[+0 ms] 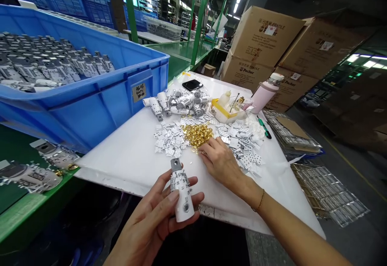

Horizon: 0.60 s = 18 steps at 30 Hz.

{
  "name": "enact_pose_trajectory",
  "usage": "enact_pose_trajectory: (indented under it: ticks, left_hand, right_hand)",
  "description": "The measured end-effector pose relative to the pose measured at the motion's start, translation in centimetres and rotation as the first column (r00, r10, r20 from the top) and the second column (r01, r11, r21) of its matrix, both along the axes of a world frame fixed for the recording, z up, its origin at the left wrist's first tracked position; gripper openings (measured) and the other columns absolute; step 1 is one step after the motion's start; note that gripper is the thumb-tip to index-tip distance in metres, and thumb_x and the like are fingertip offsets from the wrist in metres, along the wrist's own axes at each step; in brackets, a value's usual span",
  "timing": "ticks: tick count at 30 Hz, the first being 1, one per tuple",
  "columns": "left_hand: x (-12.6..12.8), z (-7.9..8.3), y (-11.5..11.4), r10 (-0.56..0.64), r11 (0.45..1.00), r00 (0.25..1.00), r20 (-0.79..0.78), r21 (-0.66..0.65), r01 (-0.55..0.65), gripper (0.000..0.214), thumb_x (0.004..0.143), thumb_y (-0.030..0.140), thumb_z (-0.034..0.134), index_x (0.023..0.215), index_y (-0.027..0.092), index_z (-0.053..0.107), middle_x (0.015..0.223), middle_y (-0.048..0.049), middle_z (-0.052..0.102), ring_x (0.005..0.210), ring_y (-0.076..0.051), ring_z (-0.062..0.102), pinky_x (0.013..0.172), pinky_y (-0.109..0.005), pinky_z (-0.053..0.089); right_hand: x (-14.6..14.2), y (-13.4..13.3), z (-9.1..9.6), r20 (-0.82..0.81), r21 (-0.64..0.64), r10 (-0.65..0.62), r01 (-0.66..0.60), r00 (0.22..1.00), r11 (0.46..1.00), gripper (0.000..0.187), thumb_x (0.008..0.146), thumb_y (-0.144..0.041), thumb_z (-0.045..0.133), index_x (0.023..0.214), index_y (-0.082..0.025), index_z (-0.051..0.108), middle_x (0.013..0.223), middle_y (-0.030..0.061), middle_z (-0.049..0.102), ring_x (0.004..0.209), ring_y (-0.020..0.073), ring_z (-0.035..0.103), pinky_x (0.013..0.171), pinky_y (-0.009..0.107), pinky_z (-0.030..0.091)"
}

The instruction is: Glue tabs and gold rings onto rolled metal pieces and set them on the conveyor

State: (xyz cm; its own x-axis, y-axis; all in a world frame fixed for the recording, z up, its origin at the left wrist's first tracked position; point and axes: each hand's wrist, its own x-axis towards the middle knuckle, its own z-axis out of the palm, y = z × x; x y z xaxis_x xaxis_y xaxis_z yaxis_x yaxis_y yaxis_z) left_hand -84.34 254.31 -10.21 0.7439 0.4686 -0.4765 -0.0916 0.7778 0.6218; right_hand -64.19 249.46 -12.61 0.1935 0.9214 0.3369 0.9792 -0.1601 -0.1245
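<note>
In my left hand (pixel 160 213) I hold a white plastic model part (pixel 183 195), a tapered cylinder with small grey fittings and a grey block at its far end. Thumb and fingers wrap round its sides, over the table's near edge. My right hand (pixel 219 159) reaches to the near edge of a pile of shiny gold rings (pixel 198 134). Its fingertips are pinched together at a gold ring (pixel 194 149) there; the fingers partly hide the contact. Small white flat pieces lie in a left heap (pixel 171 137) and a right heap (pixel 242 145) beside the rings.
More white model parts (pixel 187 102) lie behind the rings, near a black phone (pixel 192 84). A yellow-edged tray (pixel 222 115) holds a bottle, beside a pink flask (pixel 266 94) and a green-handled tool (pixel 264 127). A blue crate (pixel 121 96) of parts stands left; cartons (pixel 260 36) are stacked behind.
</note>
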Motion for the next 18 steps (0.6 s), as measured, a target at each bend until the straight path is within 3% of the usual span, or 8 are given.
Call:
enact_pose_trajectory:
  ticks: [7, 10, 14, 18]
  left_hand:
    - [0.2, -0.2, 0.0, -0.027, 1.000, 1.000, 0.011, -0.004, 0.027, 0.063, 0.088, 0.022, 0.058, 0.145, 0.024, 0.030, 0.130, -0.0161, 0.060, 0.108, -0.033, 0.063, 0.082, -0.039, 0.059]
    - [0.3, 0.1, -0.1, -0.024, 1.000, 1.000, 0.012, -0.017, 0.024, 0.063, 0.088, 0.021, 0.058, 0.144, 0.024, 0.030, 0.129, -0.0161, 0.061, 0.108, -0.033, 0.063, 0.083, -0.040, 0.059]
    - [0.5, 0.7, -0.2, -0.036, 0.998, 0.999, 0.027, -0.041, 0.037, 0.057, 0.090, 0.021, 0.055, 0.142, 0.024, 0.032, 0.127, -0.0156, 0.062, 0.107, -0.032, 0.064, 0.080, -0.036, 0.059]
    - [0.9, 1.0, -0.8, -0.065, 0.995, 0.995, 0.075, -0.065, 0.070, 0.060, 0.090, 0.018, 0.054, 0.143, 0.021, 0.030, 0.122, -0.0172, 0.065, 0.099, -0.032, 0.068, 0.075, -0.036, 0.060]
  right_hand:
    - [-0.4, -0.9, -0.5, 0.046, -0.003, 0.157, -0.157, 0.987, 0.988, 0.022, 0.090, -0.005, 0.039, 0.083, -0.014, 0.057, 0.082, 0.0097, 0.057, 0.080, 0.0225, 0.049, 0.068, 0.035, 0.045]
    - [-0.6, -1.9, -0.2, -0.196, 0.128, 0.178, -0.154, 0.964, 0.980, 0.015, 0.090, -0.008, 0.044, 0.093, -0.014, 0.058, 0.082, 0.0070, 0.058, 0.075, 0.0189, 0.053, 0.067, 0.033, 0.047]
    - [-1.7, -4.2, 1.1, -0.646, 0.244, 0.138, 0.032, 0.751, 0.969, 0.014, 0.087, -0.018, 0.059, 0.101, -0.019, 0.061, 0.088, 0.0033, 0.062, 0.077, 0.0145, 0.060, 0.073, 0.030, 0.053]
    - [-3.2, -6.5, 1.7, -0.803, 0.274, 0.146, 0.141, 0.578, 0.951, 0.011, 0.086, -0.023, 0.063, 0.097, -0.021, 0.064, 0.091, 0.0022, 0.062, 0.083, 0.0138, 0.063, 0.075, 0.025, 0.056]
